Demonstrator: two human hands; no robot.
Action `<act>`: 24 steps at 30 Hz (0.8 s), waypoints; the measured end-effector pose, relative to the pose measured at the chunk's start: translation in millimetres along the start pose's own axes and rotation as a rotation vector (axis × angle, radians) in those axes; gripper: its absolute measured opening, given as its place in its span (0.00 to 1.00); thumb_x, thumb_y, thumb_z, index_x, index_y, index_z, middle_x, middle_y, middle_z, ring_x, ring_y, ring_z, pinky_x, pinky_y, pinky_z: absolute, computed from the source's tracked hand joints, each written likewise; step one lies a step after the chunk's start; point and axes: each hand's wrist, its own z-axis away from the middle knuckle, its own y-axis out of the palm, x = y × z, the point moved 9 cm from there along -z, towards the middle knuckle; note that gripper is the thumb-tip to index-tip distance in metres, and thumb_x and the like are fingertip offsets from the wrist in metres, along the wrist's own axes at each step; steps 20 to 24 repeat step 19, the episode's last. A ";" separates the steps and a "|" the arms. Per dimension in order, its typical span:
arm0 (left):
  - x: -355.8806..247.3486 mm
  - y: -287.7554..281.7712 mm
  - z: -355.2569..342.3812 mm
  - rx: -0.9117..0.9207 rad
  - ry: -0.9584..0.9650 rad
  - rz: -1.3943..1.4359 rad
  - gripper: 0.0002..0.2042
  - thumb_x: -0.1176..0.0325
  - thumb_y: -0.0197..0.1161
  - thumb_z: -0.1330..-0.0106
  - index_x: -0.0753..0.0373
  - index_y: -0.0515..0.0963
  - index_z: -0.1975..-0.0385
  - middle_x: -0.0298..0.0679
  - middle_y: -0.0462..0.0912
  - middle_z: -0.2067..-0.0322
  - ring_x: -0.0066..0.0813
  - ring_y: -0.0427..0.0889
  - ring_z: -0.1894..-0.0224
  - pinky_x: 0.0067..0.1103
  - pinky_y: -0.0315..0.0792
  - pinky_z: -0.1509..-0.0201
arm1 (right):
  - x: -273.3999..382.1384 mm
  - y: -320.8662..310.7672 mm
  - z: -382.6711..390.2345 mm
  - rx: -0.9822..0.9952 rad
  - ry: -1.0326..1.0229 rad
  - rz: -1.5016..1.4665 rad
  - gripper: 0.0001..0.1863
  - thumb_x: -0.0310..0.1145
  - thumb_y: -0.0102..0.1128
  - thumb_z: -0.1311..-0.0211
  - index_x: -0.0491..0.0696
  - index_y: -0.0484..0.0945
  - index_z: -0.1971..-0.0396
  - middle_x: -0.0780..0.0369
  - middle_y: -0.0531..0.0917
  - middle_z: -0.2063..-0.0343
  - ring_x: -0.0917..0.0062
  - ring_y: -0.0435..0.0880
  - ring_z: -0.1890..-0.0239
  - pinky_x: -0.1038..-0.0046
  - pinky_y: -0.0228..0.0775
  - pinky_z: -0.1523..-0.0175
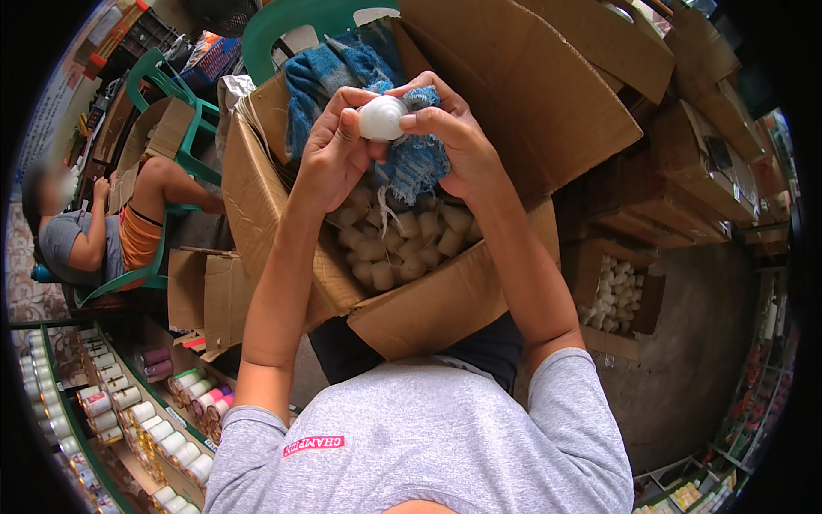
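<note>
Above an open cardboard box (pixel 445 313), a short white wax candle (pixel 383 118) is held between both hands. My left hand (pixel 332 158) is closed on its left side, thumb and fingers pressed around it. My right hand (pixel 462 146) grips a frayed blue cloth (pixel 411 171), with the thumb against the candle's right side. The cloth hangs below the candle, and a pale string dangles beneath it. Many short, off-white candles (pixel 409 248) lie loose in the box, thin wicks showing on some. More blue plaid fabric (pixel 330 77) is draped behind my left hand.
A smaller box of white pieces (pixel 612 295) rests on the floor at right, near stacked cartons (pixel 685 171). At left, another person (pixel 94 231) sits on a green chair (pixel 141 278). Shelves of candles (pixel 171 445) fill the lower left. A green plastic chair (pixel 265 38) stands behind the box.
</note>
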 end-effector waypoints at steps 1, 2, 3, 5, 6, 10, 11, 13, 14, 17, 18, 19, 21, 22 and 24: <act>1.0 0.6 0.4 0.009 -0.001 -0.002 0.20 0.51 0.49 0.27 0.63 0.68 0.49 0.37 0.75 0.62 0.19 0.71 0.67 0.19 0.70 0.61 | -1.0 -0.6 0.3 0.003 -0.002 -0.003 0.11 0.28 0.66 0.53 0.47 0.77 0.67 0.62 0.83 0.67 0.82 0.78 0.68 0.77 0.70 0.58; 1.2 1.9 0.7 0.018 -0.006 -0.020 0.20 0.51 0.48 0.27 0.63 0.68 0.49 0.37 0.75 0.62 0.19 0.71 0.67 0.18 0.70 0.62 | -2.3 -1.5 0.4 0.006 -0.003 -0.007 0.11 0.28 0.66 0.52 0.47 0.77 0.67 0.61 0.83 0.67 0.82 0.78 0.68 0.77 0.70 0.59; 0.7 3.6 0.3 0.027 -0.011 -0.036 0.20 0.51 0.48 0.27 0.63 0.67 0.49 0.38 0.75 0.62 0.19 0.71 0.68 0.18 0.69 0.62 | -3.1 -2.6 0.6 0.007 -0.005 -0.009 0.11 0.28 0.66 0.52 0.47 0.77 0.67 0.61 0.83 0.67 0.82 0.78 0.68 0.77 0.70 0.59; 2.0 4.9 0.4 0.045 -0.031 -0.054 0.20 0.50 0.48 0.27 0.62 0.66 0.49 0.38 0.75 0.61 0.20 0.72 0.66 0.18 0.70 0.62 | -3.6 -4.2 1.3 0.007 -0.009 -0.008 0.11 0.28 0.66 0.52 0.47 0.76 0.68 0.61 0.83 0.67 0.82 0.78 0.69 0.77 0.71 0.59; 2.6 4.2 0.6 0.052 -0.043 -0.059 0.21 0.49 0.49 0.28 0.61 0.66 0.49 0.39 0.76 0.60 0.20 0.74 0.64 0.17 0.71 0.62 | -3.8 -3.8 1.6 0.011 -0.011 -0.007 0.10 0.28 0.66 0.52 0.47 0.76 0.68 0.61 0.83 0.68 0.82 0.78 0.69 0.76 0.71 0.59; 4.9 0.9 1.2 0.084 -0.041 -0.064 0.22 0.48 0.49 0.28 0.61 0.65 0.49 0.38 0.76 0.61 0.20 0.76 0.62 0.16 0.71 0.63 | -1.4 -2.0 2.9 -0.005 -0.011 0.006 0.11 0.29 0.68 0.51 0.47 0.76 0.67 0.61 0.83 0.68 0.81 0.79 0.68 0.76 0.71 0.58; 6.1 -0.2 1.2 0.071 -0.050 -0.048 0.22 0.48 0.49 0.28 0.61 0.65 0.48 0.38 0.76 0.60 0.20 0.76 0.62 0.16 0.71 0.63 | -4.3 -3.7 2.3 -0.017 -0.002 -0.007 0.11 0.29 0.68 0.51 0.47 0.76 0.67 0.61 0.83 0.68 0.81 0.79 0.68 0.76 0.71 0.58; 6.0 -0.4 1.0 0.042 -0.062 -0.019 0.23 0.48 0.48 0.28 0.61 0.65 0.48 0.38 0.76 0.60 0.20 0.76 0.62 0.16 0.71 0.63 | -5.9 -1.7 1.5 -0.017 0.005 -0.027 0.12 0.29 0.69 0.51 0.47 0.77 0.66 0.61 0.83 0.67 0.81 0.79 0.67 0.76 0.71 0.57; 6.1 -1.5 1.4 0.024 -0.066 -0.008 0.22 0.47 0.47 0.27 0.61 0.65 0.48 0.38 0.76 0.61 0.20 0.74 0.65 0.16 0.70 0.63 | -4.1 0.3 2.3 -0.009 0.002 -0.034 0.13 0.30 0.70 0.51 0.47 0.77 0.65 0.61 0.82 0.67 0.81 0.79 0.66 0.76 0.71 0.57; 3.7 -4.3 0.3 -0.006 -0.075 0.017 0.22 0.47 0.46 0.27 0.60 0.67 0.48 0.40 0.77 0.63 0.20 0.71 0.69 0.17 0.69 0.63 | -1.5 1.7 2.3 -0.005 -0.022 -0.001 0.15 0.30 0.71 0.51 0.47 0.78 0.63 0.62 0.82 0.66 0.81 0.79 0.65 0.76 0.71 0.55; 4.5 -5.5 1.0 -0.010 -0.076 0.022 0.22 0.47 0.46 0.27 0.60 0.67 0.47 0.40 0.78 0.63 0.20 0.71 0.68 0.17 0.69 0.62 | -2.0 1.0 2.7 -0.008 -0.029 0.018 0.16 0.30 0.71 0.51 0.47 0.78 0.62 0.62 0.82 0.65 0.81 0.79 0.65 0.76 0.71 0.55; 5.6 -6.9 1.8 -0.015 -0.078 0.027 0.22 0.47 0.46 0.27 0.60 0.66 0.47 0.40 0.78 0.64 0.20 0.71 0.68 0.18 0.69 0.62 | -0.2 1.3 2.7 -0.007 -0.054 0.060 0.15 0.30 0.70 0.50 0.48 0.78 0.61 0.61 0.82 0.65 0.80 0.79 0.64 0.76 0.70 0.54; 5.6 -6.9 1.8 -0.015 -0.078 0.027 0.22 0.47 0.46 0.27 0.60 0.66 0.47 0.40 0.78 0.64 0.20 0.71 0.68 0.18 0.69 0.62 | -0.2 1.3 2.7 -0.007 -0.054 0.060 0.15 0.30 0.70 0.50 0.48 0.78 0.61 0.61 0.82 0.65 0.80 0.79 0.64 0.76 0.70 0.54; 5.6 -6.9 1.8 -0.015 -0.078 0.027 0.22 0.47 0.46 0.27 0.60 0.66 0.47 0.40 0.78 0.64 0.20 0.71 0.68 0.18 0.69 0.62 | -0.2 1.3 2.7 -0.007 -0.054 0.060 0.15 0.30 0.70 0.50 0.48 0.78 0.61 0.61 0.82 0.65 0.80 0.79 0.64 0.76 0.70 0.54; 5.6 -6.9 1.8 -0.015 -0.078 0.027 0.22 0.47 0.46 0.27 0.60 0.66 0.47 0.40 0.78 0.64 0.20 0.71 0.68 0.18 0.69 0.62 | -0.2 1.3 2.7 -0.007 -0.054 0.060 0.15 0.30 0.70 0.50 0.48 0.78 0.61 0.61 0.82 0.65 0.80 0.79 0.64 0.76 0.70 0.54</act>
